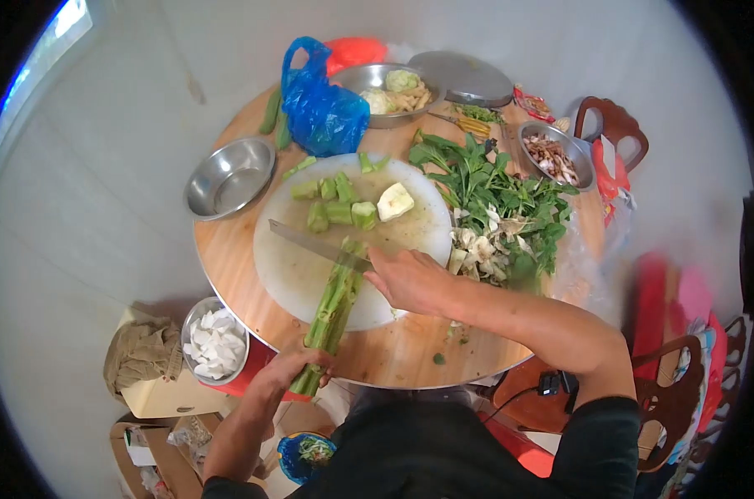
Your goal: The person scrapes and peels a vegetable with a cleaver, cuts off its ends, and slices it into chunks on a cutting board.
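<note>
Long green stalks (331, 308) lie across the near part of a round white cutting board (289, 283), their lower end past the table edge. My left hand (298, 364) is wrapped round that lower end. My right hand (406, 279) grips a knife (310, 245), whose blade lies over the upper part of the stalks and points left. Several cut green pieces (339, 212) and a pale cream-coloured chunk (395, 201) rest on the board beyond the blade. The knife's handle is hidden in my right hand.
An empty metal bowl (229, 179) is at the left, a blue bag (327, 108) behind the board. Leafy greens (493, 187) lie at the right, near a bowl of sliced food (556, 158). A bowl of white pieces (215, 343) stands below the table's left edge.
</note>
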A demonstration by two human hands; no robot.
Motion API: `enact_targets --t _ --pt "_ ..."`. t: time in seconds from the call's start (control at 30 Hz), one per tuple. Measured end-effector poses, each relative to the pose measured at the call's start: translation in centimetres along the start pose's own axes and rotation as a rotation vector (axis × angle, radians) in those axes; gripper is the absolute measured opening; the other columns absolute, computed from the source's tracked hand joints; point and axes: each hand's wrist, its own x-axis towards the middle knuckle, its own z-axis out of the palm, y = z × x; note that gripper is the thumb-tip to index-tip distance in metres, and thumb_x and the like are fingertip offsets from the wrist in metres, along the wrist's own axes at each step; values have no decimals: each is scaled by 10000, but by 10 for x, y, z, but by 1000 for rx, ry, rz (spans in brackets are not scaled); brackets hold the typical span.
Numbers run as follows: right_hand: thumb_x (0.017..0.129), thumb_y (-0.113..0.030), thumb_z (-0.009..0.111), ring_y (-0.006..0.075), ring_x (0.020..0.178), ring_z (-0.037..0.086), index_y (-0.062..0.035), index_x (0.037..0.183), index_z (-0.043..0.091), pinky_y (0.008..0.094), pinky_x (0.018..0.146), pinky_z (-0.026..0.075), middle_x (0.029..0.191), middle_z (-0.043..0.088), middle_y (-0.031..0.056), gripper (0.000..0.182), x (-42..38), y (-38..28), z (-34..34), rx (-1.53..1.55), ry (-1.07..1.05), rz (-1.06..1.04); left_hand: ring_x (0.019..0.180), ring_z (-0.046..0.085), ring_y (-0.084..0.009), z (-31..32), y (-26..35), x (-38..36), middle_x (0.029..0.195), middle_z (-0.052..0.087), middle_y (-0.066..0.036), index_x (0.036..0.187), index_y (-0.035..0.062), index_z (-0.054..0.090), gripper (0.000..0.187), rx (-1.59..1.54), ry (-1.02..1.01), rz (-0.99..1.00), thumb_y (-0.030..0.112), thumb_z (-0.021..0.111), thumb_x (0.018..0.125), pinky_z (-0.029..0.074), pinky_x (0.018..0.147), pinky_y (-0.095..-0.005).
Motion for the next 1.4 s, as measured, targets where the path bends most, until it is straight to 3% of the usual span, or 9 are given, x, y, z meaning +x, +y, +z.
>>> enact_targets --t 0.23,0.47,0.53,0.6,0.77,1.0,1.17,1.3,1.4 --pt "1063 -279 565 548 661 630 67 1203 507 600 615 509 654 614 304 377 -10 18 42 124 254 -86 660 657 -192 0 -1 -2 829 657 -105 1083 18 624 234 -119 -23 -92 142 685 894 544 557 -312" --pt "1065 -279 563 552 668 633 59 1162 508 595 616 517 669 626 304 356 -3 17 21 12 136 -77 635 655 -172 -4 1 2 842 670 -90 1097 26 625 246 -108 -21 -108 158 706 906 546 558 -294" --pt "1067 -277 556 557 720 646 58 1167 508 600 654 528 716 644 317 353 -12 22 9 -26 55 -49 631 669 -163 28 27 -13 821 688 -80 1092 12 630 239 446 88 37 140 709 907 541 544 -315" --pt "1069 -277 546 561 793 660 59 1165 507 602 711 541 768 654 341 351 -14 14 0 -53 -4 -52 631 691 -204 34 23 -11 781 692 -104 1074 -31 629 303 492 125 96 147 746 858 551 550 -358" --pt "1073 -260 534 541 843 686 72 1190 532 592 765 555 811 666 338 352 -11 -4 -27 -165 -210 42 739 721 -434 39 14 3 846 707 -287 1089 -102 621 552 1120 311 189 282 817 744 589 689 -472" --pt "1042 -242 576 506 852 705 77 1093 586 580 761 572 873 692 312 324 3 -14 -32 -203 -326 65 870 720 -472 70 31 -9 893 700 -340 1062 -145 621 637 1120 428 43 356 832 730 578 768 -523" --pt "1068 -254 558 532 762 673 95 1137 513 577 687 551 747 660 306 359 -32 9 10 -120 -152 211 849 713 -488 48 23 -7 880 699 -336 1031 -144 628 595 1078 373 282 340 816 739 575 759 -521" --pt "1057 -248 570 534 805 690 83 1128 541 607 734 553 797 669 336 340 -38 -2 2 -53 -89 205 799 718 -464 42 22 -1 856 700 -335 1109 -167 580 658 1154 290 234 302 826 718 578 747 -500" --pt "1050 -234 580 533 831 693 83 1127 560 595 740 561 836 675 349 327 -14 -4 -17 -147 -171 76 841 708 -493 54 16 -6 889 690 -350 1033 -141 628 540 1244 452 307 300 789 766 570 757 -535"
